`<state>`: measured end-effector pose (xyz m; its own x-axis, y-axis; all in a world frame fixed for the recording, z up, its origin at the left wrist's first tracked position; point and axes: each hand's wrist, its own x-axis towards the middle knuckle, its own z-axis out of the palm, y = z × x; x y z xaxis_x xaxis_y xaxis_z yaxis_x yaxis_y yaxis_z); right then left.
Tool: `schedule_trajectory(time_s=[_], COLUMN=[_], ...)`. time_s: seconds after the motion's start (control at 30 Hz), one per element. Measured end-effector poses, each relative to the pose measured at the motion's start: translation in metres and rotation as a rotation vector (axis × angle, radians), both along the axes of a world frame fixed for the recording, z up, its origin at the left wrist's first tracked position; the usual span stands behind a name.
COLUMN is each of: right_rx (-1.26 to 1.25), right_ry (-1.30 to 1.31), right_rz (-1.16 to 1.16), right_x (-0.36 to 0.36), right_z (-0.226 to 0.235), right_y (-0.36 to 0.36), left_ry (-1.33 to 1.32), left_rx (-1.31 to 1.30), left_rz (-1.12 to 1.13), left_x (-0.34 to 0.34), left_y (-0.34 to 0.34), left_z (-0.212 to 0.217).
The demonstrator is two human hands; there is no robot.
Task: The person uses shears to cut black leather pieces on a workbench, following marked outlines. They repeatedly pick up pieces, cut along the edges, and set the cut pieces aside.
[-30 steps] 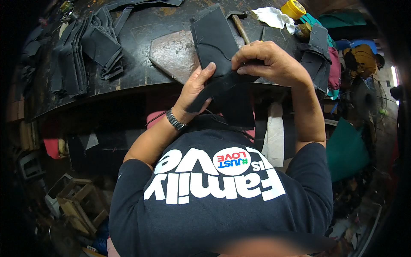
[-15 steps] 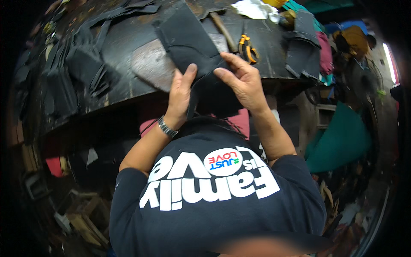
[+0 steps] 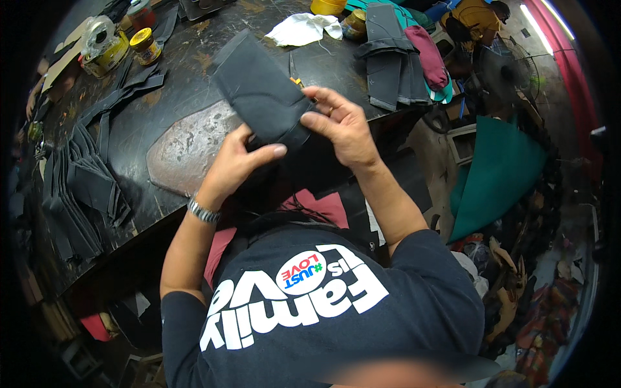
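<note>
Over the table's near edge I hold a black flat piece of leather-like sheet, with a curved seam or fold line across it. My right hand pinches its right edge between thumb and fingers. My left hand is at its lower left edge, the thumb stretched along the near side and the fingers partly hidden behind the piece. Another dark part hangs below, between my hands. Under the piece lies a worn, rounded stone-like slab. Orange-handled scissors or pliers show partly behind the piece.
Stacks of black cut pieces lie at the left and at the back right of the dark table. Jars and a white cloth stand or lie farther back. Green sheet material hangs at right, near a fan.
The view has swung, showing more of the table's far side. My hands and the black piece have shifted left and slightly nearer me. The hammer seen earlier is hidden now.
</note>
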<state>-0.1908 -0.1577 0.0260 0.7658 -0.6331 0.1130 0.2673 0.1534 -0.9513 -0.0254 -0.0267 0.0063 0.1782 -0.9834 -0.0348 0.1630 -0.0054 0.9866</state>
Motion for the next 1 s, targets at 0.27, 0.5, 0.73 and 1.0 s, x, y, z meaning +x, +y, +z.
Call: schedule_trajectory(time_s=[0.27,0.5,0.73,1.0], right_rx=[-0.311,-0.722,-1.231,-0.366], right_ry=[-0.19,0.273,0.718,0.987], right_rz=[-0.388,-0.915,-0.942,-0.788], right_x=[-0.02,-0.021,-0.066,-0.116], right_z=[0.024,0.0,-0.003,-0.045], right_y=[-0.134,-0.222,-0.243,-0.353], left_ry=[-0.044,-0.121,-0.175,0.197], left_rx=[-0.284,-0.105,-0.144,-0.104], left_rz=[0.003,-0.017,0.155,0.009], left_x=[-0.019,-0.058,-0.079,-0.09], left_y=[-0.175,-0.305,-0.34,-0.345], left_z=[0.02,-0.015,-0.057,-0.06])
